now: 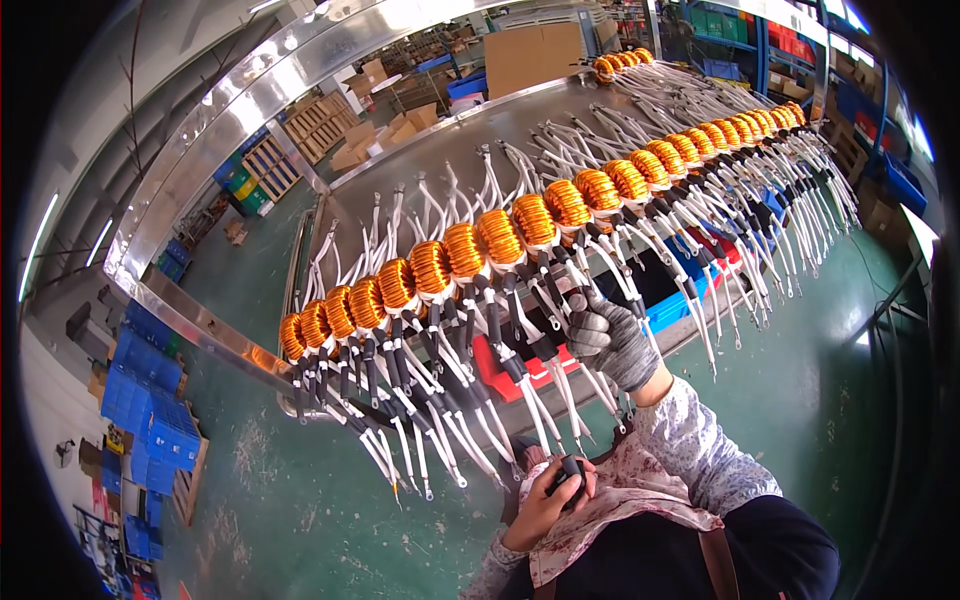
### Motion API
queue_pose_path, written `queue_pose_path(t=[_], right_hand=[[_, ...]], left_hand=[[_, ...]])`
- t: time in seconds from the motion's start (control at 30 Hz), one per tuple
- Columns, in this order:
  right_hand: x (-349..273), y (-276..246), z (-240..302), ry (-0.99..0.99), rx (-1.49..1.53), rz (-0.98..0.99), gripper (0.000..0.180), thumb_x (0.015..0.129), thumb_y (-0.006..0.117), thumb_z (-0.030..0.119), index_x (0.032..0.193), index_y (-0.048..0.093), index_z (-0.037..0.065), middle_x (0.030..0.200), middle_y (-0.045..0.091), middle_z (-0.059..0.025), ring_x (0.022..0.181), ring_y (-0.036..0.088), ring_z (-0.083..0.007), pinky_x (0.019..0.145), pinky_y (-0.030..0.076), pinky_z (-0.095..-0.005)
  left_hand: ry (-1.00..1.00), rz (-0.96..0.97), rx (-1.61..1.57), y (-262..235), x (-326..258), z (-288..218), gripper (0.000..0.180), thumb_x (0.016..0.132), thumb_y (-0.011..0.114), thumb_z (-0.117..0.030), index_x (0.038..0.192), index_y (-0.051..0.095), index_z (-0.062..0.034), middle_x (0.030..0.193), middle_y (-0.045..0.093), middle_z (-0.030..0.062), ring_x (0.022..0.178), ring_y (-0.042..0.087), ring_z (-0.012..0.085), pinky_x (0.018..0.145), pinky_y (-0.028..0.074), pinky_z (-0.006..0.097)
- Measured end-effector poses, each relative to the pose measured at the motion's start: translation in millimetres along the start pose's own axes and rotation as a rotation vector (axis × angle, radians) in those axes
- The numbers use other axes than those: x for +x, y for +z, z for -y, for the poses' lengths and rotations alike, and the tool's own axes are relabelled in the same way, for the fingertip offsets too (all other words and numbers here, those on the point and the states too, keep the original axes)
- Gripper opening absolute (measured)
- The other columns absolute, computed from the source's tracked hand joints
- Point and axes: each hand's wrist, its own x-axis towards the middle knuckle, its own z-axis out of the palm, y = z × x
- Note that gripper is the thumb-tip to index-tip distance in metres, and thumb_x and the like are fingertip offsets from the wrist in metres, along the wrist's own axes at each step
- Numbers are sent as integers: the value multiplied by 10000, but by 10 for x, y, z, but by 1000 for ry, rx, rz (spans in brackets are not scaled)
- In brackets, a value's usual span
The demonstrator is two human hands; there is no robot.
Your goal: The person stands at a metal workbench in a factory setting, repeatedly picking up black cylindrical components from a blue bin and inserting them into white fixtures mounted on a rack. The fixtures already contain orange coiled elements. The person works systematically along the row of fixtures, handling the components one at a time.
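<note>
Head view: the left hand (540, 512) is gripping a small black object (571, 468); the gloved right hand (610, 342) is curling among wires (549, 287) hanging from copper coils (500, 236) lining the table (440, 155), its grip's hold unclear.

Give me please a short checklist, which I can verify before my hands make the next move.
1. Left hand holds the black object: ok, fingers curl around it.
2. Left hand gloved: not ok, it is bare.
3. Right hand gloved: ok, in a grey glove.
4. Right hand gripping a lead: cannot tell, contact is hidden.
5. Copper coils lined up: ok, one long row along the table.
6. Hanging white leads untangled: cannot tell, many overlap.
</note>
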Motion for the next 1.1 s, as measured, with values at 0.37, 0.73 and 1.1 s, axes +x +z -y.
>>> queue_pose_path(t=[0.37, 0.73, 1.1], right_hand=[[-59, 140, -57, -182, -348, -227, 297, 953, 414, 282, 1012, 539, 19, 594, 350, 61, 470, 321, -64, 485, 297, -205], [-55, 112, -47, -127, -172, -262, 253, 948, 385, 291, 899, 506, 74, 637, 412, 1, 573, 382, -147, 577, 350, -273], [51, 30, -13, -58, -99, -149, 317, 952, 394, 336, 893, 540, 61, 674, 497, -22, 608, 465, -150, 592, 390, -256]], left_hand=[[10, -47, 0, 14, -16, 28, 222, 934, 428, -162, 1072, 475, 6, 836, 537, 72, 630, 460, 96, 585, 385, 219], [-14, -47, 44, 57, 54, -93, 238, 932, 453, -204, 1019, 486, 15, 806, 561, 93, 601, 484, 107, 551, 395, 224], [46, 25, 81, 125, 147, -182, 173, 936, 473, -164, 1009, 502, -9, 771, 564, 59, 572, 477, 69, 502, 368, 193]])
